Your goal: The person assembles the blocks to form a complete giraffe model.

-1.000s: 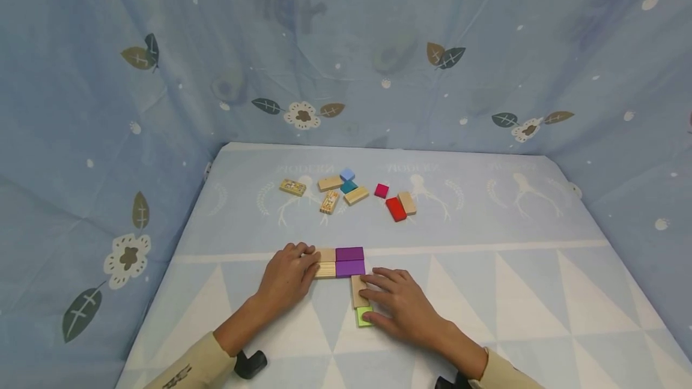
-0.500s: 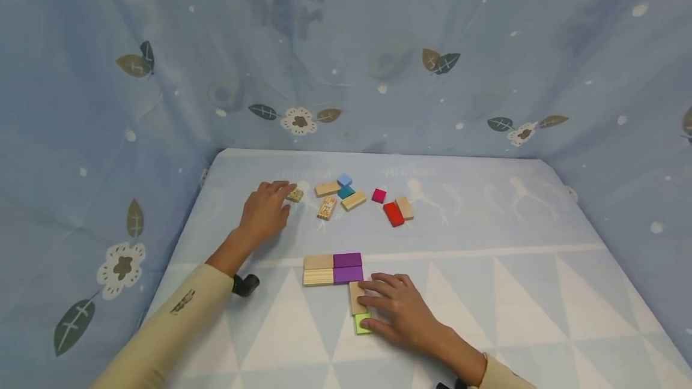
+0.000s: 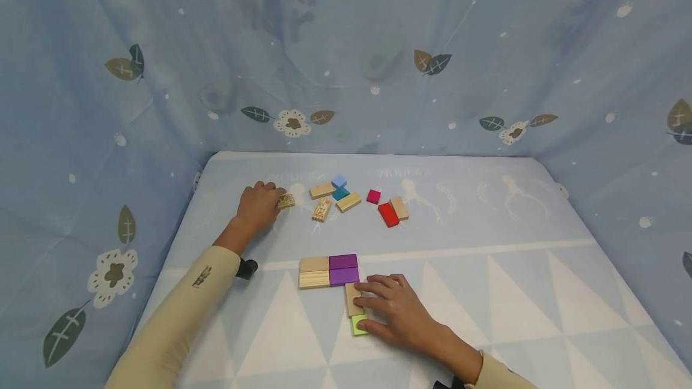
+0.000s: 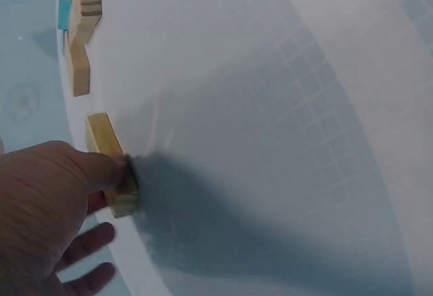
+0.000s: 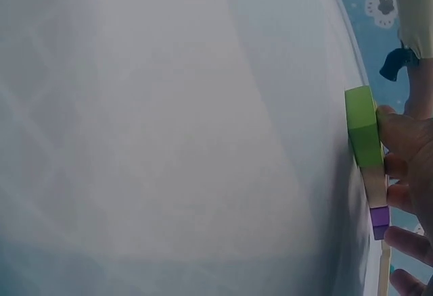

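At the back left, my left hand (image 3: 258, 206) pinches a patterned wooden block (image 3: 286, 200) between thumb and fingers. In the left wrist view, the thumb lies across this block (image 4: 108, 140) as it stands on the table. My right hand (image 3: 402, 311) rests on two blocks set in a line. Its thumb touches a lime green block (image 3: 358, 325), its fingers a plain wooden block (image 3: 354, 300). Beyond them, two purple blocks (image 3: 343, 269) lie side by side. Against their left ends sit a plain wooden block (image 3: 314, 264) and a grooved one (image 3: 314, 280).
Loose blocks lie at the back: a patterned wooden one (image 3: 321, 209), plain wooden ones (image 3: 348, 202), a teal one (image 3: 340, 193), a light blue one (image 3: 339, 180), a crimson one (image 3: 373, 196) and a red one (image 3: 388, 215). Patterned blue cloth (image 3: 346, 65) hangs behind the table.
My left hand has left the joined wooden blocks, moved to the back left and taken hold of the patterned wooden block. The right hand has stayed on the green and wooden blocks.
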The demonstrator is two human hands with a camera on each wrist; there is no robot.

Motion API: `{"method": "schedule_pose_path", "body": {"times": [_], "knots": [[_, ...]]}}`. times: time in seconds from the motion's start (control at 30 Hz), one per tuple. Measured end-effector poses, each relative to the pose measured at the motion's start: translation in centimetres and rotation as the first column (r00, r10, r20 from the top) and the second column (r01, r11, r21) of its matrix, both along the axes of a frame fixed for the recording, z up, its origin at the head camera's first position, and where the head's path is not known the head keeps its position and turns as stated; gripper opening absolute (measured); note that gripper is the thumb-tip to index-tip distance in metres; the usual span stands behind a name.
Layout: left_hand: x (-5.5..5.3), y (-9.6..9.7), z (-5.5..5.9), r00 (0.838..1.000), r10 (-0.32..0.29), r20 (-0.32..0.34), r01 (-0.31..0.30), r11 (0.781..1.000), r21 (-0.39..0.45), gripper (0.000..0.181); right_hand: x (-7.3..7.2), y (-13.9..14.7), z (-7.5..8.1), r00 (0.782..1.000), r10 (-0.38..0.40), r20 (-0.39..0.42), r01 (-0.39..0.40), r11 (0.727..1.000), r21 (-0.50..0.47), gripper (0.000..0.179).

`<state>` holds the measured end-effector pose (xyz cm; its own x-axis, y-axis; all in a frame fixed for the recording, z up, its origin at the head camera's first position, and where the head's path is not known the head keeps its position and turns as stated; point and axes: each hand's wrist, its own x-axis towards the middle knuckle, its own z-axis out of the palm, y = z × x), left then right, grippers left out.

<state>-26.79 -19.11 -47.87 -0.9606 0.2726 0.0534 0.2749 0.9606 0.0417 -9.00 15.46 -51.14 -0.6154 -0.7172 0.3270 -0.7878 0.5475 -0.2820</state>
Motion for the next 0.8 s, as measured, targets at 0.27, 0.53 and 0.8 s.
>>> {"method": "schedule_pose_path", "body": {"times": [0.27, 0.53, 0.8], "knots": [[2.2, 0.7, 0.6, 0.973, 0.143, 0.182, -0.176, 0.967, 0.183, 0.044, 0.1, 0.1, -0.2, 1.0, 0.01, -0.022, -0.01, 1.0, -0.004, 0.036], [6.6, 2.3, 2.3, 0.949, 0.185, 0.256, -0.258, 0.922, 0.288, 0.039, 0.1, 0.2, -0.3, 1.0, -0.009, -0.016, 0.01, 1.0, 0.012, 0.038], [13.1, 3.1, 3.1, 0.942, 0.142, 0.305, -0.26, 0.882, 0.393, 0.041, 0.1, 0.2, -0.4, 1.0, -0.013, 0.017, 0.013, 1.0, 0.009, 0.039]]}}
